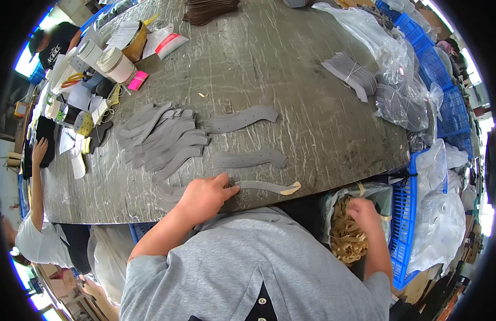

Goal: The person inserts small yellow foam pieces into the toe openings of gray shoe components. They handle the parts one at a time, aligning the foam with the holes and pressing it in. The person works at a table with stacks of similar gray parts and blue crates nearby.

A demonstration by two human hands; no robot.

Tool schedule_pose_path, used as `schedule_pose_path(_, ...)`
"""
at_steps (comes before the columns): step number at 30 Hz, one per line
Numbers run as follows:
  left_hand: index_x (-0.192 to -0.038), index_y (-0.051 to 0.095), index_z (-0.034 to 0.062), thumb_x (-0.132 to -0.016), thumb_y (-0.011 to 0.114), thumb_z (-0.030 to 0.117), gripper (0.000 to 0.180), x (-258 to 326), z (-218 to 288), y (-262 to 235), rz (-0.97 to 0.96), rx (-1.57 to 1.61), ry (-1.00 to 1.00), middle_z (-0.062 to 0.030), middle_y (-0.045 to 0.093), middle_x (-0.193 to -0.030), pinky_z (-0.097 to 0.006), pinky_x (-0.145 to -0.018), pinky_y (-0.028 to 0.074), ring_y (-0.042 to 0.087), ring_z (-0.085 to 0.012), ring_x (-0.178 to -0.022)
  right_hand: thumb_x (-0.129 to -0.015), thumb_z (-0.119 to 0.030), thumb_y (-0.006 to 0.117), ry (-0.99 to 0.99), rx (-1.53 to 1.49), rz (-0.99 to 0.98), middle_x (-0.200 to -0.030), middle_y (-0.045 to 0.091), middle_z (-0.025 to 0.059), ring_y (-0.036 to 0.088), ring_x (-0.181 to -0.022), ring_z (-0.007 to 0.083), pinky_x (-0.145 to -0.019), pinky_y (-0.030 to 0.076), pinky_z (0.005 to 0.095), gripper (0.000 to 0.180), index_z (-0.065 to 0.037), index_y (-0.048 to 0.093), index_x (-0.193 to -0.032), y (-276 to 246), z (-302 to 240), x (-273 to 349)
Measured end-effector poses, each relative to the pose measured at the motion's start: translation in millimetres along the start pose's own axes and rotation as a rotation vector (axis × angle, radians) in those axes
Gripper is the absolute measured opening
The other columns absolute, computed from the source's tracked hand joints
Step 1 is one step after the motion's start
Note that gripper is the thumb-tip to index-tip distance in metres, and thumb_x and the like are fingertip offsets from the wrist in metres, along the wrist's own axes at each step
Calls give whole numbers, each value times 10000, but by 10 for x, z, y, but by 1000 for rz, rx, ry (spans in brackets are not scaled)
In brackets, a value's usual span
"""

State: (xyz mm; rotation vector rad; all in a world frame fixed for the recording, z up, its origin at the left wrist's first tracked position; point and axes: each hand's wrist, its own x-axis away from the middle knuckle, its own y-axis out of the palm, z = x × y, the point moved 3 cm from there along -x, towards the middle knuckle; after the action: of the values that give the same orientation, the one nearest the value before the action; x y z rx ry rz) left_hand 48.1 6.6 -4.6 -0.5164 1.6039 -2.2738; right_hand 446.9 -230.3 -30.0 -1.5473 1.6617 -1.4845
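Note:
My left hand (204, 199) lies at the near edge of the table with its fingers bent, holding a narrow grey strip (261, 185) down on the surface. The strip's right end (291, 188) is pale tan. My right hand (364, 214) is over a lined bin at the right, its fingers curled together; whatever they hold is hidden. Crumpled tan paper strips (347, 238) fill the bin under it. Beyond my left hand lie two wider grey curved pieces with small holes, one nearer (250, 159) and one farther (243, 119). A loose pile of similar grey pieces (162, 134) spreads to their left.
A tied grey bundle (350, 75) and clear plastic bags (389, 59) lie at the table's right. Brown pieces (210, 9) are stacked at the far edge. Jars (115, 64) and tape rolls (83, 122) crowd the left. A blue crate (402, 230) stands beside the bin. Another person's arm (36, 182) rests at the left edge.

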Motion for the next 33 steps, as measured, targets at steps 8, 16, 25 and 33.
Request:
schedule_pose_path(8,-1115,725,208,-783,641,79,366,-4,24,-2,28,10,-29,-59,581,-883,-378,-609,523,648,-250,-725,-746,-66,733,-739,-312,290,-837,588,68,602,-802,284,-694,496,389,132,-67,665,-860,147,-1865,-686)
schedule_pose_path(16,-1088,731,207,-778,649,85,343,-17,21,22,13,38,-89,-63,584,-887,-385,-607,524,652,-257,-730,-765,-70,673,-851,-301,353,-835,569,43,568,-800,257,-697,483,377,69,-79,627,-815,397,-1817,-787)
schedule_pose_path(25,-1077,734,207,-778,642,82,337,-27,41,14,16,2,-91,-66,578,-876,-381,-608,525,654,-253,-731,-899,-57,599,-699,-561,338,-1020,585,127,567,-962,272,-869,466,358,80,-55,520,-889,316,-1652,-858)
schedule_pose_path(33,-1078,732,203,-786,641,95,324,-37,45,24,3,4,-93,-61,582,-882,-382,-612,526,654,-254,-732,-978,-49,574,-223,-1262,131,-856,602,40,580,-781,125,-711,491,289,72,-32,503,-981,341,-1263,-821)
